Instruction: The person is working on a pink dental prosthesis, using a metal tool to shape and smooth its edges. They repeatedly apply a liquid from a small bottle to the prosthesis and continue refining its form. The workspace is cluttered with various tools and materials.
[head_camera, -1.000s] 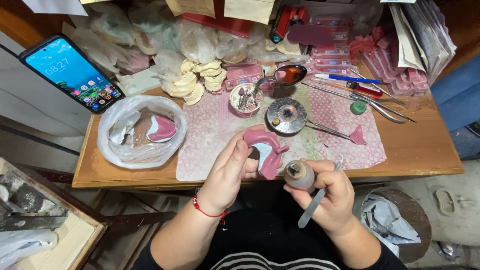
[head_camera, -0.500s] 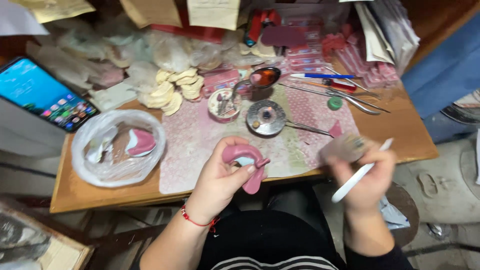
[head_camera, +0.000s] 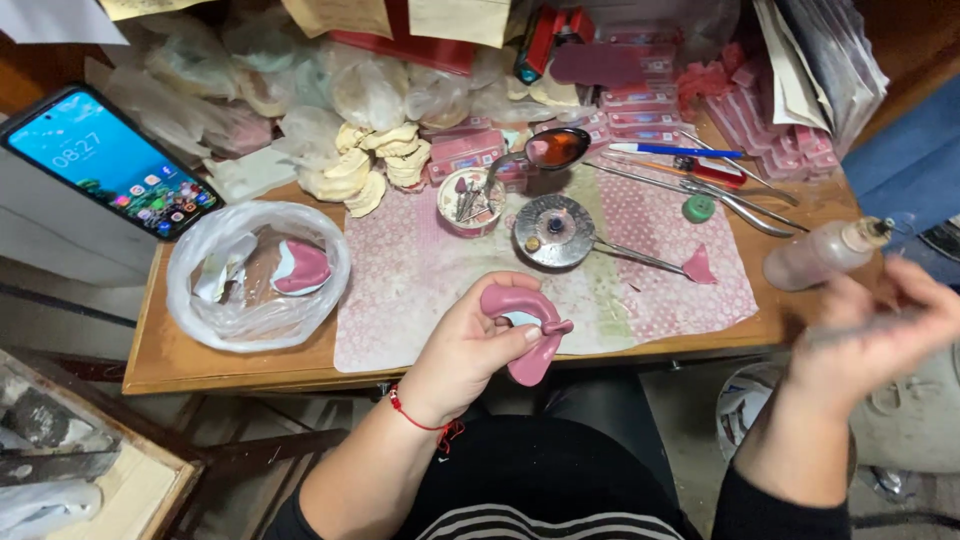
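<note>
My left hand (head_camera: 470, 350) is closed around a pink horseshoe-shaped wax piece (head_camera: 532, 335), held just in front of the wooden table's (head_camera: 250, 365) near edge. My right hand (head_camera: 870, 340) is blurred with motion off the table's right end. Its fingers are curled around a thin grey tool (head_camera: 850, 328). A brownish squeeze bottle (head_camera: 815, 258) with a nozzle lies tilted at the table's right edge, right above those fingers. Whether the hand still touches it I cannot tell.
A patterned pink mat (head_camera: 420, 290) carries a round metal dish (head_camera: 553, 232) on a long handle, a small cup of burs (head_camera: 470, 200) and a spoon (head_camera: 555, 148). A plastic bag (head_camera: 255, 275) with pink pieces sits at left, beside a lit phone (head_camera: 110, 160). Plaster casts (head_camera: 370, 165) and pink boxes (head_camera: 640, 100) crowd the back.
My right hand swung out to the right with the bottle and tool. The bottle now lies tilted at the table's right edge. My left hand keeps the pink piece.
</note>
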